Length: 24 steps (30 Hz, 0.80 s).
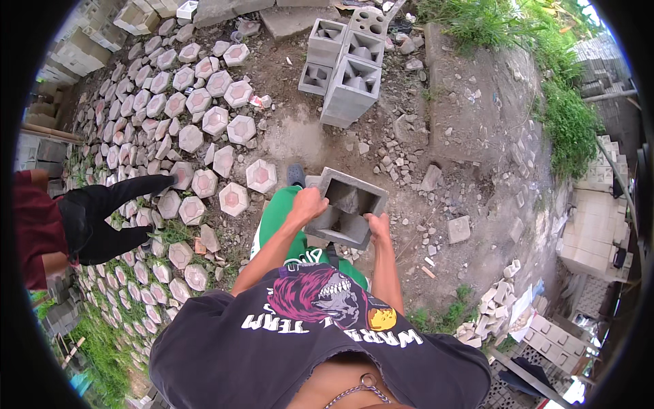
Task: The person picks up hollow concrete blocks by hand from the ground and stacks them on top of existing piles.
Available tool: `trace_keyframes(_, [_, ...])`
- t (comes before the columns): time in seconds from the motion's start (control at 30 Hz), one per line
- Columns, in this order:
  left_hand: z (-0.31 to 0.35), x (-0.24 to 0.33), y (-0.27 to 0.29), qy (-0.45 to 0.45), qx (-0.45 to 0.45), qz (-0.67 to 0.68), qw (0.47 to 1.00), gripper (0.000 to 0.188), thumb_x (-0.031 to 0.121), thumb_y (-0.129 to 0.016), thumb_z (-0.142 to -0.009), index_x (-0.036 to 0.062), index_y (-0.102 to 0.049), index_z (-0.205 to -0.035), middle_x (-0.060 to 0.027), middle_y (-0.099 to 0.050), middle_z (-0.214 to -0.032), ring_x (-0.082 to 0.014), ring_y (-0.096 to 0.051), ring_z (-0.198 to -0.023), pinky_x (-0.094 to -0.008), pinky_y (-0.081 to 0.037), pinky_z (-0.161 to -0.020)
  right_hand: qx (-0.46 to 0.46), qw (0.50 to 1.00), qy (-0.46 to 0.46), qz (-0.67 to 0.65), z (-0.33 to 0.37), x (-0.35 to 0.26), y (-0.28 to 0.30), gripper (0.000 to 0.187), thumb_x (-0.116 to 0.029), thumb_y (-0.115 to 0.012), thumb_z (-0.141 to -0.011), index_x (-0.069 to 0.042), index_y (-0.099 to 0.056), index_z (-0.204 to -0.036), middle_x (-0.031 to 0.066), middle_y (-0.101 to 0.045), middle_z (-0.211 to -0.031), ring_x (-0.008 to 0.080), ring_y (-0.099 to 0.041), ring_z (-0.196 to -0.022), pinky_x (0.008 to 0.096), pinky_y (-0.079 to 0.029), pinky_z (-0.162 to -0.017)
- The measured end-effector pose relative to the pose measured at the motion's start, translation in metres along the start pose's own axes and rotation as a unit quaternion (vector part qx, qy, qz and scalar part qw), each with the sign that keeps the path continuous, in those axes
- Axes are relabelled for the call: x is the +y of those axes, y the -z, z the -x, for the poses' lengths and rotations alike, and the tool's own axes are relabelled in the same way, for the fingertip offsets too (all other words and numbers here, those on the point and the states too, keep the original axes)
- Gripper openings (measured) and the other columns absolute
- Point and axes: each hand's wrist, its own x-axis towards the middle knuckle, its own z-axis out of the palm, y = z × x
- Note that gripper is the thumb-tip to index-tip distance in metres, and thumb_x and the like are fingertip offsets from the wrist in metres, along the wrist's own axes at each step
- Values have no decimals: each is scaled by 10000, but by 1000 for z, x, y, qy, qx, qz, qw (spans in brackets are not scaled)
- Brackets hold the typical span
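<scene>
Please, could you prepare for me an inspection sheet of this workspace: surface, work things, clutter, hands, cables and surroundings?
Surface: bare earth ground, strewn with small stones.
Work things: grey hollow block, held in both hands; a group of similar blocks stands farther ahead.
Clutter: flat slab piece on the right; heap of broken pieces at lower right.
Hands: left hand grips the block's left side; right hand grips its right side.
Cables: nothing seen.
Surroundings: hexagonal pavers and a co-worker on the left; green plants at upper right.
</scene>
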Motion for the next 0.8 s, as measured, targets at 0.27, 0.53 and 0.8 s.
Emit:
trace_keyframes(0.27, [-133,-32,123,79,-20,5,997,381,287,-657,-727,-93,-640,-762,-302,-631,-797,-433,-636,-787,-483,-514,-731,-22,1000,1,15,-63,-142,-113,263,-50,-662,-716,126,-613,-906,183,-649,-826,242,-631,-664,384,-520,-579])
trace_keyframes(0.53, [-235,-59,239,132,46,-31,990,405,317,-612,-749,-85,-630,-794,-293,-636,-836,-433,-630,-812,-481,-504,-760,-100,993,-29,50,-109,-315,-209,451,-30,-623,-709,51,-548,-1146,194,-655,-975,280,-639,-871,385,-500,-764])
trace_keyframes(0.8, [-375,-73,306,131,60,-27,989,481,365,-632,-747,-112,-618,-817,-322,-623,-834,-437,-625,-835,-484,-494,-777,-81,990,63,95,-262,-360,-296,586,-68,-643,-689,113,-468,-1218,264,-603,-1102,333,-587,-1046,381,-449,-894])
